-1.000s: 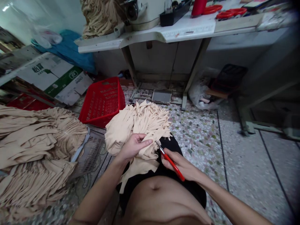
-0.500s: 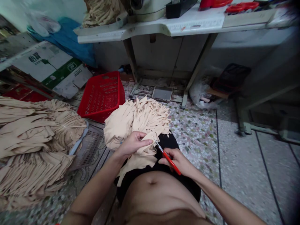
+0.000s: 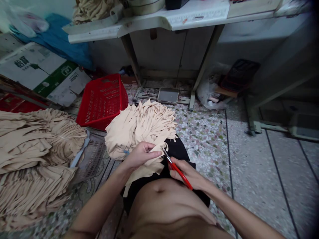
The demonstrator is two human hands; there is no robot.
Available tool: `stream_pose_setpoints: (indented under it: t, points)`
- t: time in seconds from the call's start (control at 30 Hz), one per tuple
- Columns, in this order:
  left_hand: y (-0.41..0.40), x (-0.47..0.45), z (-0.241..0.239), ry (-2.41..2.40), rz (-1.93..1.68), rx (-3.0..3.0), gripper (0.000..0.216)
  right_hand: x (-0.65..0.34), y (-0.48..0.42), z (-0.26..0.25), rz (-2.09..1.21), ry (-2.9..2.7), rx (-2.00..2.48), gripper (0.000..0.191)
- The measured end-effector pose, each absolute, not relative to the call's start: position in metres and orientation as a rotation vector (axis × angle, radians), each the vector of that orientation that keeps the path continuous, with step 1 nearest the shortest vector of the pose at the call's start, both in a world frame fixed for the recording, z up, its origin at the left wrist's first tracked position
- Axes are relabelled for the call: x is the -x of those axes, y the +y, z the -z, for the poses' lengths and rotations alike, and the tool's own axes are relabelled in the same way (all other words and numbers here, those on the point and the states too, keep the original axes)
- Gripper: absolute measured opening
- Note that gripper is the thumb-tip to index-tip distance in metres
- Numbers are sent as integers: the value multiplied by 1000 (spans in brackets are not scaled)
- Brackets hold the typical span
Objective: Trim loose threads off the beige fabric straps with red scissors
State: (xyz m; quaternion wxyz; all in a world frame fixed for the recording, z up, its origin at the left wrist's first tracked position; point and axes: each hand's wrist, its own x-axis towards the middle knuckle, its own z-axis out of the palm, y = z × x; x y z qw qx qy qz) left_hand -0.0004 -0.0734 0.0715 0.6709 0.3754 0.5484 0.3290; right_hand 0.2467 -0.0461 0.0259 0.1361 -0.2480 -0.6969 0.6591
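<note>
Fingers (image 3: 156, 154) on both hands occupied: left pinching, right wrapped round a handle. Sweep from the left: well left of the fingers, big stack of beige fabric (image 3: 22, 142), layered; beyond it, green-and-white carton (image 3: 53, 78) with blue plastic sheet (image 3: 67, 44) behind. Between stack and left fingers, grey basket (image 3: 91, 161), slotted walls. Ahead-left of the fingers, red basket (image 3: 101, 123), on the floor. Just ahead of the left fingers, beige bundle (image 3: 139, 122), strips fanning out to its right. Left hand (image 3: 139, 156): thumb and forefinger pinch a beige piece (image 3: 147, 170), one end trailing back toward the belly; can't tell if it joins the bundle. Just right of that pinch, metal tip of the red-handled tool (image 3: 183, 180) at the piece's edge; contact unclear. Right hand (image 3: 185, 168) grips the tool, fingers curled, partly hidden. Well ahead of the right fingers, white table (image 3: 199, 21); farther right of them, clear plastic bag (image 3: 210, 99) on speckled floor (image 3: 249, 142).
</note>
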Motion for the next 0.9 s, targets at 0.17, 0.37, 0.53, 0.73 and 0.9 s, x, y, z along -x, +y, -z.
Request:
stream_pose_setpoints:
  t: [0.17,0.37,0.53,0.73,0.9]
  points:
    - [-67,-5,-73,1284,-750,-854,37,-246,-47,-20,-1978,-1922,719,46]
    - [-51,-2,-85,1318,-865,-824,36,-250,-50,-13,-2160,-1846,753,51]
    - [-48,-3,-89,1330,-772,-851,37,-243,-47,-18,-1935,-1983,757,42]
    - [-53,-8,-84,1294,-671,-882,37,-240,-46,-17,-1864,-2009,759,39]
    - [-54,-8,-79,1228,-593,-940,34,-245,-47,-15,-1753,-2075,803,37]
